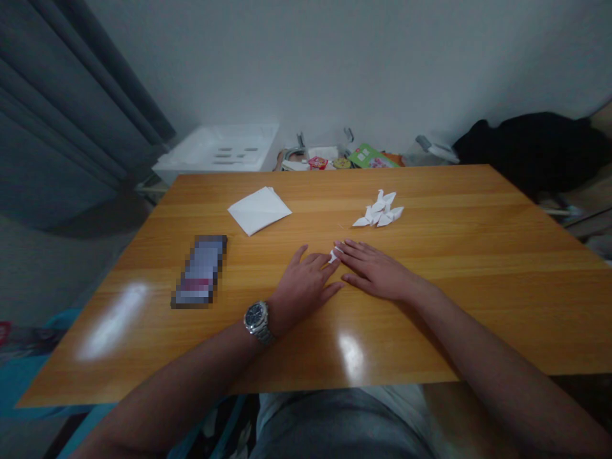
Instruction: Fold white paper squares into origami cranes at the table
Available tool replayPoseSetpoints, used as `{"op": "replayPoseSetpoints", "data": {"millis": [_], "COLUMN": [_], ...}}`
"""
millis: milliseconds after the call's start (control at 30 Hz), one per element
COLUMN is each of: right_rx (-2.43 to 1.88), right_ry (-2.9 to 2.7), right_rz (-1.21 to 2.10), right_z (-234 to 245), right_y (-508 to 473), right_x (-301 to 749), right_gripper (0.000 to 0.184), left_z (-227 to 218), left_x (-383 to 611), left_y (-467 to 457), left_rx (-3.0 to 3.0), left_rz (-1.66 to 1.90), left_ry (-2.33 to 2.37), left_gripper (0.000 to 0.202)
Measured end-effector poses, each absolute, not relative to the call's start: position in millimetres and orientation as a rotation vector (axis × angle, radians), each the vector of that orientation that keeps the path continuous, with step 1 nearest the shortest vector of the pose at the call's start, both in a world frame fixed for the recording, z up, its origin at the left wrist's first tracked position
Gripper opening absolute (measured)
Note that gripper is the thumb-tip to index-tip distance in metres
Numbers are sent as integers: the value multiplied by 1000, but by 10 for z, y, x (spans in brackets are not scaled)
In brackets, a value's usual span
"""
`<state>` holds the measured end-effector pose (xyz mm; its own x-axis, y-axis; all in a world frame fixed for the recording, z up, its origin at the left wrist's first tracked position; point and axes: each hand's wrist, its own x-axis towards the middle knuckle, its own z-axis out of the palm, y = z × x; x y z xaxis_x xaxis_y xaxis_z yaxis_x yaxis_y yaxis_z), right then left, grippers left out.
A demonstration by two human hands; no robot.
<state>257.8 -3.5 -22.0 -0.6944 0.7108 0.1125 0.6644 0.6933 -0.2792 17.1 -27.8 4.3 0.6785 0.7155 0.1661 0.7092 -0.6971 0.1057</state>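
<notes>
A small piece of folded white paper (pixel 334 255) lies on the wooden table, mostly covered by fingertips. My right hand (pixel 377 269) rests flat with its fingers stretched over the paper from the right. From the left, my left hand (pixel 305 285) reaches the paper's edge with a fingertip, its fingers spread and the index finger pointing away. Beyond my right hand sits a cluster of folded white paper birds (pixel 381 210). Farther left is a stack of square white paper sheets (pixel 259 210).
A phone (pixel 199 271), blurred by pixels, lies on the table (pixel 449 223) at the left. Behind the far edge stand a white plastic tray (pixel 191 150), a green packet (pixel 373 156) and other small items. A dark cloth bundle (pixel 530 153) is at the right.
</notes>
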Motion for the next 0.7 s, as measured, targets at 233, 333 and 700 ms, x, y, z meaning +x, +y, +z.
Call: {"op": "replayPoseSetpoints", "data": {"millis": [233, 333, 700], "right_rx": [-1165, -1173, -1208], "right_ry": [-2731, -2730, -2700], "right_rz": [362, 362, 372], "right_z": [-272, -279, -257], "right_y": [-24, -22, -34], "right_x": [2611, 2616, 2607], "right_gripper": [65, 67, 67], "left_z": [35, 44, 67], "left_x": [139, 140, 142], "left_y": [-271, -274, -285], "left_rx": [2838, 2839, 2846], "left_rz": [268, 254, 239], "left_ry": [1202, 1203, 1201], "left_gripper": [46, 46, 47]}}
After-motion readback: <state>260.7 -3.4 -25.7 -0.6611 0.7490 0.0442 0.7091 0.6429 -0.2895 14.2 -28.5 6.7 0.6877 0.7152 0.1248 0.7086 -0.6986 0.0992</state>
